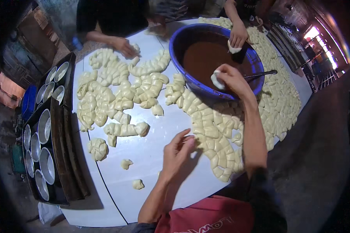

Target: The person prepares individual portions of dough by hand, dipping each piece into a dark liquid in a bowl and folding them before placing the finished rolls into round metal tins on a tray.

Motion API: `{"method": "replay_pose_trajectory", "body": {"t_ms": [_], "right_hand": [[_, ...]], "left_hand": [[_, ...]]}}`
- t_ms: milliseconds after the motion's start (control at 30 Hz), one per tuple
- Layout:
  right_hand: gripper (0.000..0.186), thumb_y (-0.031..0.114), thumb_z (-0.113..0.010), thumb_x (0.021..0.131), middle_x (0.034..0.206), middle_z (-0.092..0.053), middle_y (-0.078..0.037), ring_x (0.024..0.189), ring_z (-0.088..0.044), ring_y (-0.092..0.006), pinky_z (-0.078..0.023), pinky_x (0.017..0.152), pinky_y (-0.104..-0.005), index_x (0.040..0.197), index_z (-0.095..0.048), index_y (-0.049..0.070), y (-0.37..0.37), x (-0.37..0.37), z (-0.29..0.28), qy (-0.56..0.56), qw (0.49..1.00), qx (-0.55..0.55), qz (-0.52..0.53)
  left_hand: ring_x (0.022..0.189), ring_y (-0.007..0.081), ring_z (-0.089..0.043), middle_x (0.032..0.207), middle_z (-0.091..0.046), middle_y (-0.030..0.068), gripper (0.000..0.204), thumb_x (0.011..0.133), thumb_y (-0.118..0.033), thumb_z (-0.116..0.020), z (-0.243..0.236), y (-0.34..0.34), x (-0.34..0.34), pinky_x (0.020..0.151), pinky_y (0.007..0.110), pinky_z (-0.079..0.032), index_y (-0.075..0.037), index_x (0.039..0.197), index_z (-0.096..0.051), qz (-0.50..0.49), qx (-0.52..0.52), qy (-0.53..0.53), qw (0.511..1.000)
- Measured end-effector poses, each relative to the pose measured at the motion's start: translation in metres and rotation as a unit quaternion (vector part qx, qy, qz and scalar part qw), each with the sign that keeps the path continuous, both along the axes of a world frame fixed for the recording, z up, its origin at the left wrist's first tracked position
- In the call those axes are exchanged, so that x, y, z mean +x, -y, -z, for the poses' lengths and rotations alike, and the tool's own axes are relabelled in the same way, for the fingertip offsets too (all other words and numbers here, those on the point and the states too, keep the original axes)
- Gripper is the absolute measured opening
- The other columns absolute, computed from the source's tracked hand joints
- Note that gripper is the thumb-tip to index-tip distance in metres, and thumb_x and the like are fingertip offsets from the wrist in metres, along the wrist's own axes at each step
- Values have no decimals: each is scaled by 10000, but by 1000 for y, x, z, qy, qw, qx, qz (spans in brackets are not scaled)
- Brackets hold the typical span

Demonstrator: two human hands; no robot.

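Note:
My right hand [232,79] is over the near rim of a blue tub [194,83], its fingers closed around a flattened piece of pale dough [217,80]. Smooth brown filling [206,58] fills much of the tub. A dark spoon handle [265,73] leans out past the right side, close to my right wrist. My left hand [179,150] hovers above the white table, fingers bent and apart, holding nothing that I can see. Beside its fingertips begins a spread of dough pieces [216,143], packed edge to edge around the tub's near side.
More dough pieces [105,97] lie in rows on the table's left half, with small loose lumps [138,184] nearer me. Dark trays of round metal tins [46,165] stand at the left edge. Across the table, co-workers' hands [124,46] handle dough, one co-worker's hand [238,35] over the tub.

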State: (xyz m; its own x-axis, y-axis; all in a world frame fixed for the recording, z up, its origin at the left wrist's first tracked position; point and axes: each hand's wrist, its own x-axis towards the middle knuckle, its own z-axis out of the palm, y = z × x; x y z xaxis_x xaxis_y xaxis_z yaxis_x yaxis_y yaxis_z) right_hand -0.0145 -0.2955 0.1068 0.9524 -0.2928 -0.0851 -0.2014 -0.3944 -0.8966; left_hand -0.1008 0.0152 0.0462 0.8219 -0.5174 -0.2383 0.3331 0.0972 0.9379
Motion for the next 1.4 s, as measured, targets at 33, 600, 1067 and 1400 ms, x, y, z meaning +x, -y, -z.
{"method": "replay_pose_trajectory", "body": {"t_ms": [33,600,1067,1400], "right_hand": [[218,211,-596,914,901,-680,-95,825,-655,-188,-500,754,-317,1016,-624,21,7,9,4,-44,991,-119,-35],[163,221,-617,963,817,-631,0,718,-603,-75,-495,639,-226,968,-611,59,-40,-45,-28,71,980,185,22],[385,91,-700,854,1149,-617,-69,1006,-636,-170,-507,904,-301,1209,-573,19,-165,-134,19,22,952,306,0],[215,28,-651,896,1084,-636,-132,897,-670,-260,-549,770,-309,1107,-689,9,-216,-134,45,209,965,-158,30]], "left_hand": [[985,178,-658,1133,-679,140,401,979,-188,-619,3,-5,3,870,301,-523,-4,1330,-553,-9,9,8,1000],[967,177,-661,1136,-681,123,369,985,-231,-610,-16,14,8,822,289,-532,27,1248,-603,47,-12,22,999],[864,143,-671,994,-691,67,300,945,-210,-670,14,-5,6,787,280,-566,11,1144,-628,-105,-194,-191,956],[857,124,-656,1017,-704,85,337,899,-150,-732,3,-20,0,755,248,-538,46,1167,-671,-162,-94,-6,982]]}}
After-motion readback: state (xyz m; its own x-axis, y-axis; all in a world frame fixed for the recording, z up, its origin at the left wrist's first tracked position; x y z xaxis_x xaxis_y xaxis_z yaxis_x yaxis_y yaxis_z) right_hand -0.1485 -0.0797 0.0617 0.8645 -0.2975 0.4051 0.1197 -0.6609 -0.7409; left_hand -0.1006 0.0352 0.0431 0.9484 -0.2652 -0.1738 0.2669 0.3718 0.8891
